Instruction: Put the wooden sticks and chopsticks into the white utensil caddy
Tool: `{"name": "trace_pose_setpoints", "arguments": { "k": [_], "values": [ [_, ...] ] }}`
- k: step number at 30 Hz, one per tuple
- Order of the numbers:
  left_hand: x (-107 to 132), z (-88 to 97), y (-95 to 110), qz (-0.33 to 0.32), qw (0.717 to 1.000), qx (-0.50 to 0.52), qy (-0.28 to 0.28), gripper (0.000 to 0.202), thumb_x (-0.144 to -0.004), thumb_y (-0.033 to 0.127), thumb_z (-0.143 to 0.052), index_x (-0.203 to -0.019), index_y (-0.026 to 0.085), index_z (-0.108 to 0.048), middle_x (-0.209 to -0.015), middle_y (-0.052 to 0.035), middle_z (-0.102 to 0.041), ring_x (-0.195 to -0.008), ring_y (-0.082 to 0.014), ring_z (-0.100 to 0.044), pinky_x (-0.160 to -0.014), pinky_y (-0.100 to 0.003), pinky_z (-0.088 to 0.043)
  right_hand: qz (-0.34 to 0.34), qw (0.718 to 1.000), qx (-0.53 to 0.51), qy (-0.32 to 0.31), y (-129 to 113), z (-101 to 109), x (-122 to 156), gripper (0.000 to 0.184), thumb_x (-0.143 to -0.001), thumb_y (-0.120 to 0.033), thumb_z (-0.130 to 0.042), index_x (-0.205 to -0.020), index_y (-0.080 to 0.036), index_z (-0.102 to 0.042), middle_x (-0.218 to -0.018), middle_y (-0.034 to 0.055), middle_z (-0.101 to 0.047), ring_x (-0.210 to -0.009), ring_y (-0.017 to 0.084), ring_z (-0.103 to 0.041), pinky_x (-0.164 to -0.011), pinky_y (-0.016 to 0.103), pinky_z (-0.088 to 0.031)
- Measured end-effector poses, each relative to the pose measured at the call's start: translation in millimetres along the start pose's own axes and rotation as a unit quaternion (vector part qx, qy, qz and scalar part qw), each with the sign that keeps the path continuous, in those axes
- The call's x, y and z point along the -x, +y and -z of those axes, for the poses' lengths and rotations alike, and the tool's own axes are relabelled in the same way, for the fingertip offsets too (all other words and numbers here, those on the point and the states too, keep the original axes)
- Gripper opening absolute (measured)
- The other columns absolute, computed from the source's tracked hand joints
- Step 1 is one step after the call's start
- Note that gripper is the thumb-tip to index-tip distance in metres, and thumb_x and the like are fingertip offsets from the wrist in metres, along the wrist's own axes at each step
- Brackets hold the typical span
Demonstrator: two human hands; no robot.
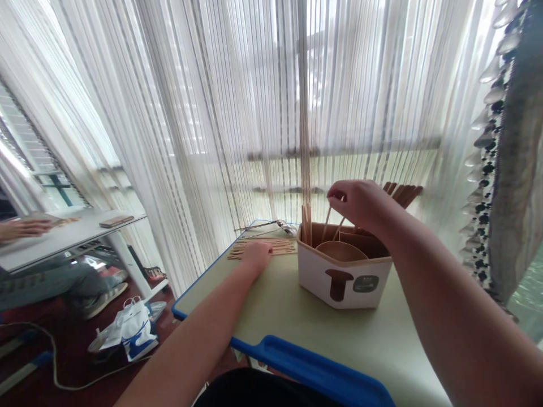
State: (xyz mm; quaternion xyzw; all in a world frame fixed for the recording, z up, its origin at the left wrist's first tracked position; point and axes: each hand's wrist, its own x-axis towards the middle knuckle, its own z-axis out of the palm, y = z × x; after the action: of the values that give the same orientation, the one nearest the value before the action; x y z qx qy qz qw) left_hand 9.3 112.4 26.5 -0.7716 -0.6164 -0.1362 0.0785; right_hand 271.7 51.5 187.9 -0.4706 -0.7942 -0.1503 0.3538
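Note:
My right hand (360,199) is raised over a white and brown divided box (314,277), its thumb and finger pinched on a thin wooden chopstick (326,223) whose lower end is inside the box. A second thin stick (338,229) slants down beneath the same hand. More chopsticks (307,223) stand upright in the box's left corner. In the front compartment sits a brown bowl-like piece (341,251). My left hand (257,254) rests with curled fingers on a row of chopsticks (282,246) lying flat on the table; what its fingers hold is hidden.
Metal spoons (286,227) lie behind the row on the blue-edged table (275,305). Brown handles (405,195) stick up at the box's back right. At left, another person's hand (25,229) is over a white table (80,237); a plastic bag (134,325) lies on the floor.

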Motion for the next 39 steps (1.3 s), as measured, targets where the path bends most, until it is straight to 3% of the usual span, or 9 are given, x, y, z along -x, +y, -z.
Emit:
{"name": "trace_pose_setpoints", "arguments": {
  "k": [3, 6, 14, 18, 24, 28, 33, 39],
  "values": [
    [0.0, 0.8, -0.5, -0.009, 1.0, -0.01, -0.001, 0.024, -0.08, 0.023, -0.046, -0.087, 0.019, -0.069, -0.093, -0.0099, -0.067, -0.089, -0.0237, -0.058, -0.082, -0.036, -0.04, 0.036, 0.998, -0.017, -0.049, 1.2, -14.5, -2.6, 0.02, -0.076, -0.023, -0.051, -0.083, -0.02, -0.07, -0.079, 0.0037, -0.068, -0.073, 0.017, -0.059, -0.066, 0.028, -0.043],
    [0.0, 0.9, -1.4, -0.006, 1.0, -0.009, -0.005, 0.024, -0.08, 0.023, -0.046, -0.088, 0.019, -0.069, -0.095, -0.0097, -0.067, -0.09, -0.0238, -0.058, -0.083, -0.036, -0.039, 0.042, 0.997, -0.023, -0.059, 0.6, -22.2, -4.5, 0.022, -0.077, -0.02, -0.051, -0.086, -0.021, -0.071, -0.086, 0.0036, -0.069, -0.077, 0.017, -0.06, -0.071, 0.029, -0.044],
    [2.8, 7.4, 3.5, 0.0, 1.0, 0.001, -0.019, 0.026, -0.08, 0.025, -0.048, -0.091, 0.022, -0.071, -0.099, -0.0082, -0.067, -0.092, -0.0236, -0.058, -0.085, -0.036, -0.039, 0.028, 0.999, -0.043, -0.019, -3.3, -37.0, -6.3, 0.025, -0.081, -0.023, -0.051, -0.096, -0.02, -0.07, -0.081, 0.0054, -0.069, -0.072, 0.017, -0.062, -0.066, 0.029, -0.045],
    [4.4, 10.0, 6.7, -0.048, 0.998, 0.02, -0.043, 0.027, -0.079, 0.028, -0.049, -0.094, 0.027, -0.072, -0.099, -0.0041, -0.068, -0.093, -0.0211, -0.058, -0.086, -0.032, -0.04, 0.027, 0.998, -0.056, -0.007, -1.3, -41.6, -6.1, 0.028, -0.081, -0.023, -0.051, -0.103, -0.021, -0.068, -0.082, 0.0048, -0.07, -0.072, 0.017, -0.063, -0.069, 0.029, -0.046],
    [4.8, 7.6, 7.3, -0.099, 0.995, 0.0, -0.025, 0.026, -0.078, 0.03, -0.049, -0.09, 0.027, -0.072, -0.093, -0.0013, -0.069, -0.088, -0.0188, -0.059, -0.08, -0.029, -0.043, 0.024, 0.998, -0.055, -0.026, -3.4, -46.9, -6.2, 0.024, -0.08, -0.023, -0.054, -0.099, -0.019, -0.069, -0.076, 0.0051, -0.069, -0.068, 0.017, -0.062, -0.064, 0.029, -0.044],
    [4.0, 4.8, 5.6, -0.108, 0.994, -0.003, -0.015, 0.026, -0.078, 0.028, -0.049, -0.089, 0.027, -0.072, -0.091, -0.0003, -0.069, -0.086, -0.0182, -0.06, -0.079, -0.029, -0.044, 0.014, 0.996, -0.085, 0.025, -4.1, -44.7, -7.4, 0.019, -0.077, -0.023, -0.054, -0.089, -0.018, -0.069, -0.077, 0.0046, -0.068, -0.069, 0.017, -0.061, -0.064, 0.029, -0.044],
    [3.2, 2.3, 5.1, -0.124, 0.992, 0.006, -0.009, 0.026, -0.077, 0.027, -0.049, -0.088, 0.027, -0.072, -0.09, -0.0007, -0.069, -0.085, -0.0183, -0.06, -0.077, -0.028, -0.045, -0.025, 0.986, -0.124, 0.113, -8.0, -38.9, -7.1, 0.025, -0.079, -0.02, -0.048, -0.092, -0.017, -0.069, -0.078, 0.0059, -0.068, -0.073, 0.017, -0.061, -0.068, 0.03, -0.045],
    [3.4, 3.1, 5.5, -0.119, 0.993, 0.016, -0.01, 0.024, -0.076, 0.027, -0.051, -0.084, 0.024, -0.073, -0.087, -0.0023, -0.07, -0.083, -0.0183, -0.061, -0.078, -0.028, -0.044, -0.036, 0.991, -0.116, 0.06, -7.1, -48.1, -6.5, 0.026, -0.078, -0.024, -0.051, -0.094, -0.017, -0.07, -0.073, 0.0052, -0.069, -0.069, 0.018, -0.061, -0.069, 0.031, -0.046]
  ]
}}
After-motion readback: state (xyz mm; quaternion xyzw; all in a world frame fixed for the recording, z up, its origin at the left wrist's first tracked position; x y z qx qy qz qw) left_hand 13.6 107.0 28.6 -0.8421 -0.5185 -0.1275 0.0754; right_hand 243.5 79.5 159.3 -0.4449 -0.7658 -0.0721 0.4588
